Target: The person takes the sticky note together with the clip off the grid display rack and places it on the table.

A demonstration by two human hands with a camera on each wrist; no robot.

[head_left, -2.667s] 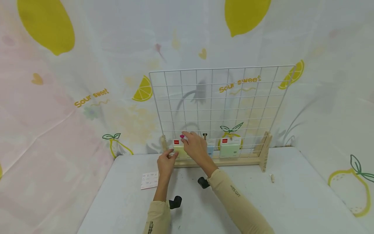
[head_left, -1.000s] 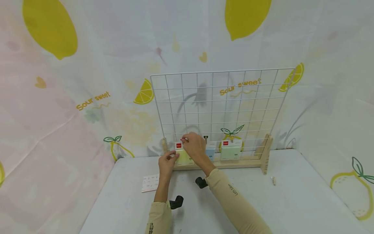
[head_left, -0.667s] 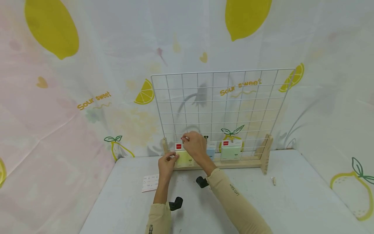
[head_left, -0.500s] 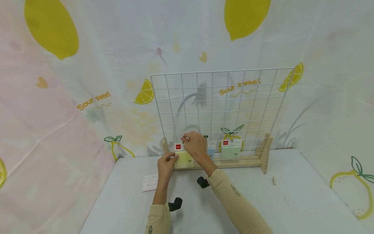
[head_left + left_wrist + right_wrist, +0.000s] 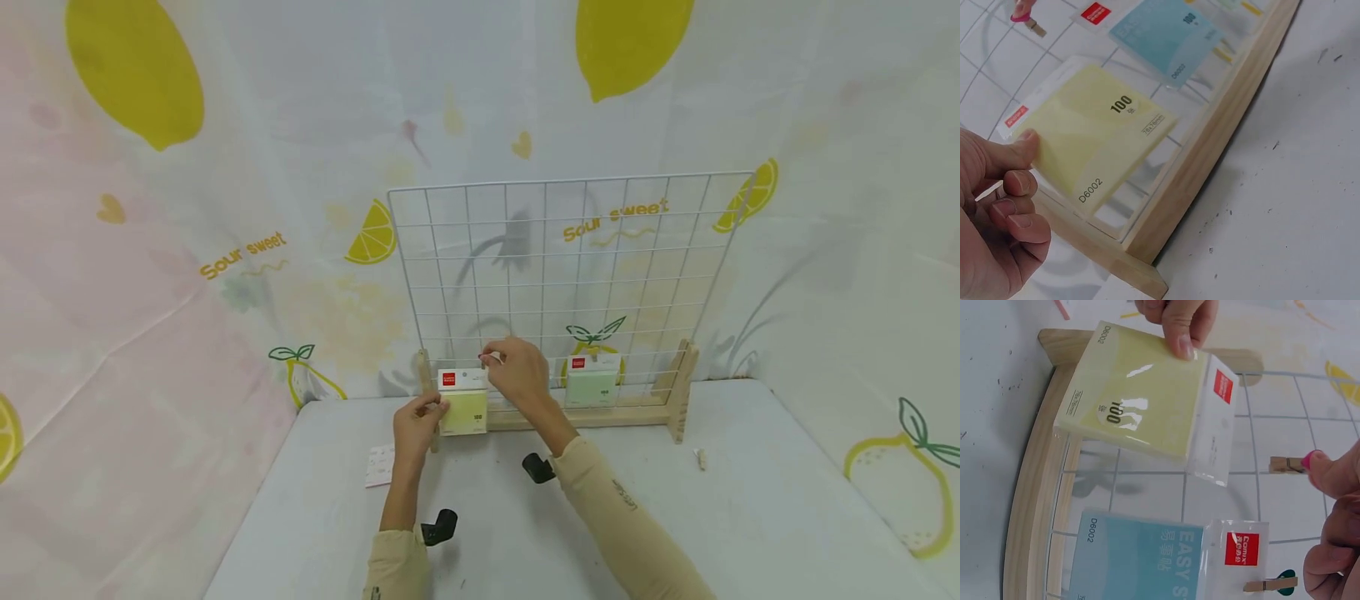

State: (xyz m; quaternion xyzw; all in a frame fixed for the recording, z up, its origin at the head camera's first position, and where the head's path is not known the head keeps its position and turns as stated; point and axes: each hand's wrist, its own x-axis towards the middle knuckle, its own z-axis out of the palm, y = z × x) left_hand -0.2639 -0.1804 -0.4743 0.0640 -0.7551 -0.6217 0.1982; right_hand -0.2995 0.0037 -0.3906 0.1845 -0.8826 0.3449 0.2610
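Note:
My left hand (image 5: 415,427) pinches the left edge of a pack of yellow sticky notes (image 5: 463,412) between thumb and fingers. In the right wrist view the pack stands tilted in front of the wire grid, with no clip on its clear header. A small wooden clothespin (image 5: 1286,465) with a pink decoration is pinched in my right hand (image 5: 517,371), apart from the pack. Beside it, a pack of blue sticky notes (image 5: 1138,556) hangs on the grid under a clothespin with a dark green decoration (image 5: 1270,585); my right hand hides it in the head view.
The white wire grid (image 5: 570,180) stands in a wooden base (image 5: 633,415). A pack of green sticky notes (image 5: 591,387) hangs further right. A loose clothespin (image 5: 701,458) lies on the white table at right, and a printed white sheet (image 5: 379,467) at left.
The yellow sticky notes have moved left and towards me in my left hand. My right hand has shifted right with the pink clothespin, which now is apart from the pack.

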